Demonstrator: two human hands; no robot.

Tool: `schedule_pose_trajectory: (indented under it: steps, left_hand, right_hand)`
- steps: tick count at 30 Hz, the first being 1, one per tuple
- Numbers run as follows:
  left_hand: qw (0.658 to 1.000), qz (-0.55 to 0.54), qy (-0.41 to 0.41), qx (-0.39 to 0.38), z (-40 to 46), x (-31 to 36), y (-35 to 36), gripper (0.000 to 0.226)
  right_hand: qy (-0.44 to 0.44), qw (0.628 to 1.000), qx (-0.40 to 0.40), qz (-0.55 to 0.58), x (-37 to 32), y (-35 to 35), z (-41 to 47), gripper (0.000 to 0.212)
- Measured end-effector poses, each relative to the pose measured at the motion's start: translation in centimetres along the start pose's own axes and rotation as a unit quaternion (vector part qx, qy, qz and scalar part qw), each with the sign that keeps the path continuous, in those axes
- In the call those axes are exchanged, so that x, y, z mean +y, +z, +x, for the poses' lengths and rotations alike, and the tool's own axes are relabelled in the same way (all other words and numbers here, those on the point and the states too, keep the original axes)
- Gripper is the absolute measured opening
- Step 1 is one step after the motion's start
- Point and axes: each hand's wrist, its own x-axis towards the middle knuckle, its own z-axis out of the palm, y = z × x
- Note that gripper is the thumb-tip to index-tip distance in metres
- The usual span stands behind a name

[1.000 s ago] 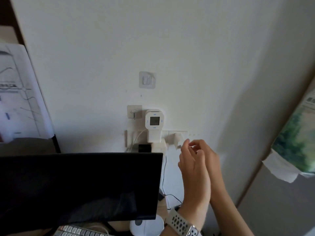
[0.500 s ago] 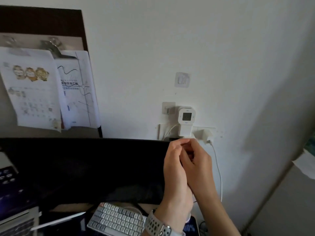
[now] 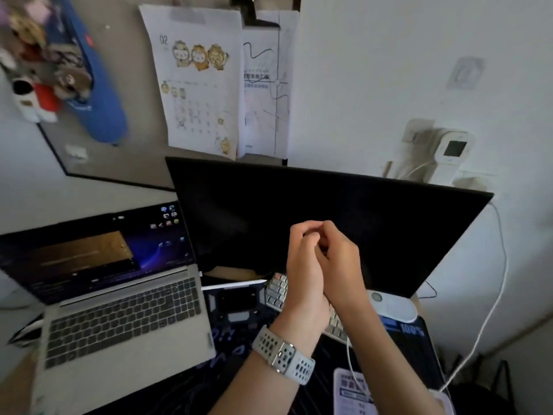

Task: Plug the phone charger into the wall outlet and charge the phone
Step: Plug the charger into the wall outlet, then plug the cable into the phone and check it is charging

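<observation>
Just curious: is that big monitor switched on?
No, the monitor is plain black, while the laptop screen beside it glows.

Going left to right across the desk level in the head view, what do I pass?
Laptop → left hand → right hand → white charging cable hanging down the wall at far right.

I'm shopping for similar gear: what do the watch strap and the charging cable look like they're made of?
The watch strap looks like soft matte rubber or silicone: pale grey, perforated with rows of holes, with what seems a metal buckle. The charging cable looks like smooth white plastic sheathing, hanging in a loose curve. Blur leaves both uncertain.
</observation>
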Motion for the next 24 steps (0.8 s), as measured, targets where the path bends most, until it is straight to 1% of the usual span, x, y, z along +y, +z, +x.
schedule_pose_trajectory:
  steps: [2, 6, 9, 10, 11, 12, 13, 14, 15, 16, 18, 19, 21, 22, 24]
  left_hand:
    - [1.0, -0.008, -0.029, 0.003, 0.0, -0.3, -2.8, 0.025]
    - [0.996, -0.011, -0.076, 0.035, 0.3, -2.7, -8.1, 0.024]
    - [0.989, -0.034, -0.133, 0.06, 0.2, -5.3, -11.6, 0.023]
    - [0.987, -0.036, -0.15, 0.053, 0.1, -6.2, -12.9, 0.024]
    - [0.987, -0.018, -0.157, 0.037, 0.0, -7.2, -14.4, 0.026]
    - [0.988, 0.029, -0.153, 0.015, 0.0, -8.1, -15.9, 0.027]
    - [0.984, 0.1, -0.145, -0.007, 0.2, -9.2, -17.6, 0.026]
    - [0.972, 0.194, -0.132, -0.027, 0.4, -10.1, -19.3, 0.025]
    - [0.948, 0.295, -0.114, -0.046, 0.7, -10.9, -21.0, 0.023]
    - [0.916, 0.385, -0.09, -0.061, 1.2, -11.6, -22.6, 0.022]
    - [0.844, 0.524, -0.033, -0.107, 2.2, -12.8, -25.4, 0.023]
    - [0.794, 0.588, -0.003, -0.153, 2.7, -13.3, -26.6, 0.027]
    - [0.672, 0.691, 0.05, -0.261, 3.4, -13.6, -28.6, 0.049]
    - [0.616, 0.723, 0.07, -0.303, 3.8, -13.4, -29.5, 0.059]
    - [0.511, 0.772, 0.121, -0.359, 4.8, -12.9, -30.8, 0.069]
  right_hand:
    - [0.013, 1.0, -0.009, -0.012, 0.0, 2.5, -1.3, 0.005]
    - [0.044, 0.998, -0.026, -0.042, 1.1, 7.3, -4.7, 0.008]
    - [0.079, 0.992, -0.061, -0.083, 3.2, 10.4, -7.5, 0.016]
    - [0.089, 0.988, -0.077, -0.098, 4.0, 11.2, -8.4, 0.018]
    - [0.101, 0.985, -0.094, -0.107, 4.8, 11.9, -9.2, 0.019]
    - [0.114, 0.981, -0.112, -0.113, 5.8, 12.6, -10.0, 0.018]
    - [0.128, 0.975, -0.131, -0.124, 6.7, 13.1, -10.8, 0.017]
    - [0.142, 0.968, -0.15, -0.143, 7.6, 13.5, -11.5, 0.018]
    - [0.155, 0.959, -0.169, -0.165, 8.6, 13.9, -12.3, 0.018]
    - [0.168, 0.95, -0.186, -0.184, 9.6, 14.2, -13.0, 0.017]
    - [0.195, 0.934, -0.22, -0.203, 11.4, 14.5, -14.6, 0.015]
    - [0.211, 0.926, -0.233, -0.211, 12.1, 14.6, -15.3, 0.017]
    - [0.244, 0.908, -0.251, -0.23, 13.4, 14.3, -16.7, 0.022]
    - [0.256, 0.9, -0.258, -0.242, 14.0, 14.1, -17.3, 0.026]
    - [0.264, 0.885, -0.269, -0.273, 15.1, 13.7, -18.5, 0.034]
